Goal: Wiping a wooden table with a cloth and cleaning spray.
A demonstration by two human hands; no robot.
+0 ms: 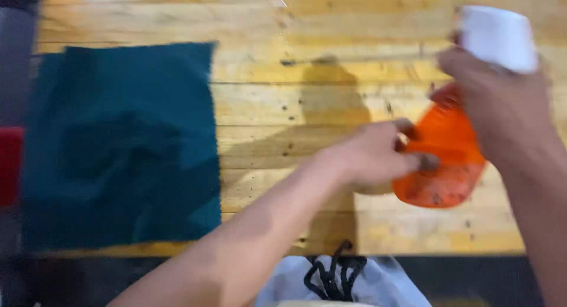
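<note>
I am gripping the white-capped top of the orange spray bottle (443, 159) with my right hand (502, 106), over the wooden table (283, 100) at 3 o'clock. My left hand (372, 153) is pinching its body. A teal cloth (121, 144) is lying flat at 9 o'clock.

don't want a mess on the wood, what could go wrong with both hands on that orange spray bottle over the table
1. The right hand grips the white top while the left hand only pinches the orange bottle; it could slip and spill.
2. The picture is blurred from motion, so spray may miss the teal cloth and wet the wooden table.
</note>
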